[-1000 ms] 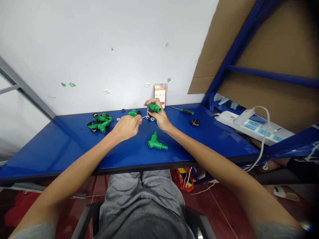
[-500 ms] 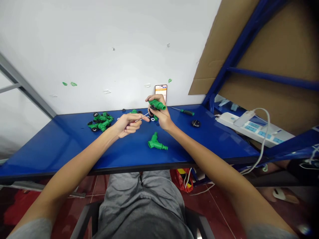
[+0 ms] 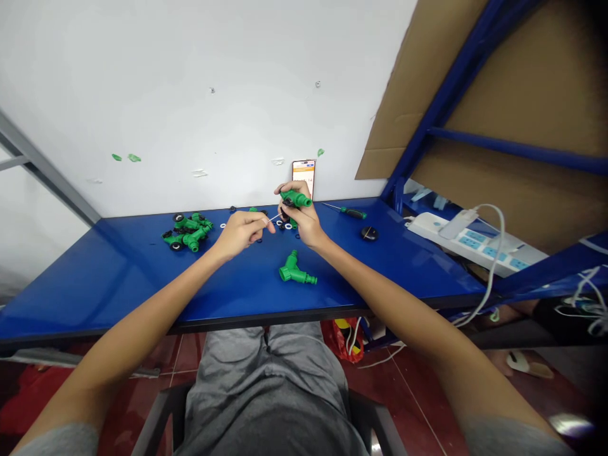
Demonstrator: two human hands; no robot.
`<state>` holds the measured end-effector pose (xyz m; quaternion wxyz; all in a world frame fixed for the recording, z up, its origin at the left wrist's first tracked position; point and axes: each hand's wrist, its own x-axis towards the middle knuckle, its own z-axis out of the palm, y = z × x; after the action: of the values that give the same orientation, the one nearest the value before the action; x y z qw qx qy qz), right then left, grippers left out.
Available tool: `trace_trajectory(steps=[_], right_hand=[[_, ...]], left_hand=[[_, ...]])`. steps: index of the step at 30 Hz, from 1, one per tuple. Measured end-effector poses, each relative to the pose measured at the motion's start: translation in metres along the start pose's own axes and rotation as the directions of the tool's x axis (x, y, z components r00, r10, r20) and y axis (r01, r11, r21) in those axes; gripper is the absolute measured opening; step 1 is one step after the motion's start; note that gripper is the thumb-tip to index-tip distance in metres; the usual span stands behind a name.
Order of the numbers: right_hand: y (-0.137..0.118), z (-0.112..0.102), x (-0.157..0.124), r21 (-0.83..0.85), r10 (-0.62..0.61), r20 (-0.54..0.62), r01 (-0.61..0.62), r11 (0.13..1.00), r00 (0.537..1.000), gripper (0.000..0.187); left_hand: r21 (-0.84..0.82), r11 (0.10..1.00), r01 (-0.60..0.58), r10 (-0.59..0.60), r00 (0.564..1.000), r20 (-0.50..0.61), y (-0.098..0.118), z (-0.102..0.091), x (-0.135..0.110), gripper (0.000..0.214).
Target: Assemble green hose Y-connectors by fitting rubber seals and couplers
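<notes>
Head: fitting point(image 3: 297, 200) in right grip point(image 3: 304, 223) (aloft)

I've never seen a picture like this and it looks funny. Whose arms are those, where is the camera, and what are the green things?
There is no machine here. The camera sits on a person's head and looks down, so you see that person's own two arms and lap. The right hand grips a green pipe piece in its fingers. The left hand pinches a thin pale stick that points toward that piece. On the blue table lie a Y-shaped green piece, a heap of green pieces, a screwdriver and a black cap. A phone leans against the wall.
</notes>
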<state>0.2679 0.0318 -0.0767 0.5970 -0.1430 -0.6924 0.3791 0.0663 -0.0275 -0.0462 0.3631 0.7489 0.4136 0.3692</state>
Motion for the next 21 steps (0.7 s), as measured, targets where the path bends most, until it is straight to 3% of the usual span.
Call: trace_trajectory(steps=[2, 4, 5, 6, 8, 9, 11, 13, 15, 17, 18, 20, 21], right_hand=[[0.002, -0.002, -0.001, -0.038, -0.008, 0.008, 0.008, 0.999, 1.000, 0.034], [0.005, -0.003, -0.002, -0.064, -0.019, 0.016, 0.020, 0.998, 1.000, 0.036], [0.006, -0.004, -0.002, -0.064, -0.026, 0.019, 0.027, 0.998, 0.999, 0.036], [0.008, -0.004, -0.003, -0.057, -0.031, 0.019, 0.032, 0.998, 0.999, 0.036], [0.010, -0.004, -0.003, -0.036, -0.030, 0.022, 0.031, 0.999, 0.999, 0.035], [0.010, -0.004, -0.004, -0.026, -0.022, 0.027, 0.022, 0.999, 0.999, 0.034], [0.010, -0.003, -0.004, -0.010, 0.007, 0.030, -0.007, 1.000, 1.000, 0.034], [0.009, -0.001, -0.004, -0.003, 0.038, 0.028, -0.038, 0.999, 0.999, 0.034], [0.007, 0.000, -0.004, -0.012, 0.044, 0.014, -0.044, 0.999, 0.999, 0.034], [0.004, 0.001, -0.003, -0.034, 0.026, 0.005, -0.026, 0.999, 1.000, 0.034], [0.003, 0.001, -0.003, -0.047, 0.015, 0.003, -0.015, 0.999, 1.000, 0.033], [0.001, 0.002, -0.002, -0.077, -0.006, 0.007, 0.006, 0.997, 1.000, 0.034], [0.000, 0.002, -0.002, -0.091, -0.016, 0.012, 0.017, 0.996, 1.000, 0.035]], left_hand=[[-0.294, 0.935, 0.200, -0.149, 0.971, 0.188, -0.002, -0.003, 0.004, 0.029], [-0.375, 0.879, 0.294, -0.191, 0.938, 0.288, -0.004, -0.004, 0.005, 0.026], [-0.347, 0.897, 0.272, -0.182, 0.945, 0.272, -0.003, -0.003, 0.005, 0.026], [-0.271, 0.940, 0.207, -0.150, 0.965, 0.216, -0.003, -0.002, 0.004, 0.027], [0.039, 0.999, 0.012, -0.015, 0.998, 0.064, -0.001, 0.001, 0.000, 0.028], [0.241, 0.968, -0.072, 0.072, 0.997, 0.008, 0.000, 0.003, -0.002, 0.026], [0.569, 0.808, -0.152, 0.198, 0.980, -0.018, 0.001, 0.005, -0.005, 0.020], [0.673, 0.721, -0.166, 0.231, 0.973, -0.008, 0.000, 0.006, -0.006, 0.021], [0.551, 0.819, -0.160, 0.201, 0.979, -0.015, -0.002, 0.005, -0.004, 0.024], [0.212, 0.973, -0.087, 0.085, 0.996, 0.015, -0.004, 0.003, -0.001, 0.029], [0.005, 1.000, -0.009, 0.009, 0.998, 0.067, -0.005, 0.002, 0.001, 0.029], [-0.323, 0.930, 0.177, -0.108, 0.970, 0.220, -0.005, 0.000, 0.002, 0.027], [-0.410, 0.877, 0.251, -0.137, 0.948, 0.288, -0.004, 0.000, 0.003, 0.026]])
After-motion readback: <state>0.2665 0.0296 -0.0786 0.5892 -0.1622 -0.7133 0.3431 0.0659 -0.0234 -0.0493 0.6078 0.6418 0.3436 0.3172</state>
